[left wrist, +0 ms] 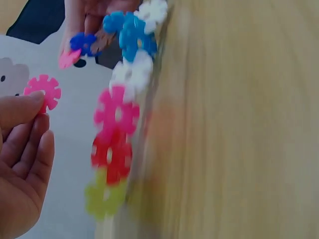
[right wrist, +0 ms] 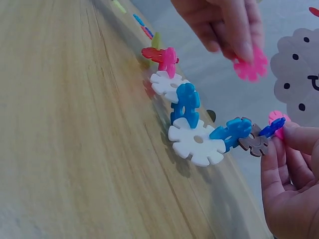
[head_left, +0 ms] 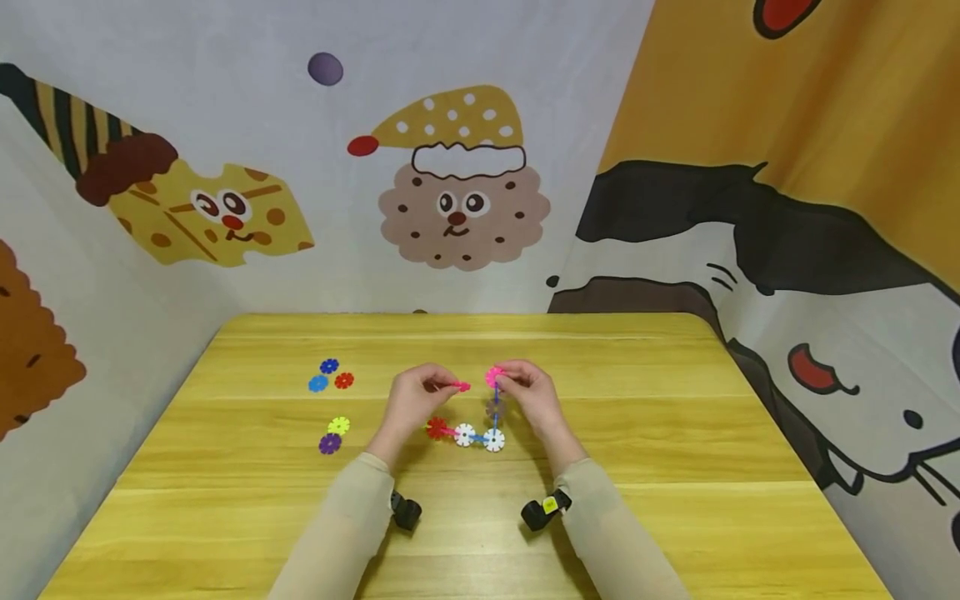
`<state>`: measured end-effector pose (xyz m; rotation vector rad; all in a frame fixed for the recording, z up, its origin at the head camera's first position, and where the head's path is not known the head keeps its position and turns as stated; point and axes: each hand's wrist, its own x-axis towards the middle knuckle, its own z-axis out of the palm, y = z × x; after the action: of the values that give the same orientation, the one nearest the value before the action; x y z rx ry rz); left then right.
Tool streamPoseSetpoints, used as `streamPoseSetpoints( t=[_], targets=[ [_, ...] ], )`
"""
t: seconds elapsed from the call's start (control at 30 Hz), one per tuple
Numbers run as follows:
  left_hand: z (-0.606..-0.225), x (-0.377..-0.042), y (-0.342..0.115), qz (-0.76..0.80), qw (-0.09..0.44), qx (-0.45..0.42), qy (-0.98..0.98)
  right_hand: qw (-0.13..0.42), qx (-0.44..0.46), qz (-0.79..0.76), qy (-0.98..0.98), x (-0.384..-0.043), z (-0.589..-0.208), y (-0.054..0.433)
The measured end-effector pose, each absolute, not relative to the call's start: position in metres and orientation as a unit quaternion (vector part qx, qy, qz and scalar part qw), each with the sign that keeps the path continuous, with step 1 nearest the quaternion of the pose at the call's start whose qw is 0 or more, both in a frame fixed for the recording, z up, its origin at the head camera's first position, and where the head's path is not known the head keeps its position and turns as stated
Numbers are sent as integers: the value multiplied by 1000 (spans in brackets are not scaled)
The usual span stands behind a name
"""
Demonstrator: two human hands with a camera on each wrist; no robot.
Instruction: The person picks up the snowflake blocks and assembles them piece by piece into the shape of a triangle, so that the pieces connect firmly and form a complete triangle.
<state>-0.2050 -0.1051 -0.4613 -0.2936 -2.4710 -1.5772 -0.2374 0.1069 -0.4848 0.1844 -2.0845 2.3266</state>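
A loose pink snowflake disc [left wrist: 50,92] is pinched between thumb and fingers of my left hand [head_left: 417,402]. My right hand [head_left: 534,393] pinches another pink snowflake disc [head_left: 493,377], which ends a chain of interlocked discs. From that end the chain runs through dark blue [right wrist: 271,128], brown [right wrist: 255,144] and blue [right wrist: 233,133] discs to a white disc [right wrist: 197,142]. There it bends left through more blue, white, pink and red [left wrist: 112,155] discs to a yellow-green disc [left wrist: 104,198]. The two pink discs are apart.
Left on the wooden table [head_left: 225,517] lie loose discs: dark blue [head_left: 329,366], light blue [head_left: 318,383], red [head_left: 344,381], yellow-green [head_left: 339,426] and purple [head_left: 330,443]. A cartoon-printed curtain [head_left: 300,300] hangs behind the table. Each wrist wears a small black camera [head_left: 406,512].
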Motion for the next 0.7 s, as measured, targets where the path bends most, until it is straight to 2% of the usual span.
streamPoseSetpoints(
  t=[0.23,0.43,0.7],
  targets=[
    [-464,-217,-79,-541,118,-98,-827,-12,65,739,-670,-236,-483,110],
    [-465,-219,-74,-541,134,-92,-825,-11,65,738,-671,-225,-463,108],
    [-466,-220,-73,-545,132,-92,-823,-10,55,741,-669,-238,-484,109]
  ],
)
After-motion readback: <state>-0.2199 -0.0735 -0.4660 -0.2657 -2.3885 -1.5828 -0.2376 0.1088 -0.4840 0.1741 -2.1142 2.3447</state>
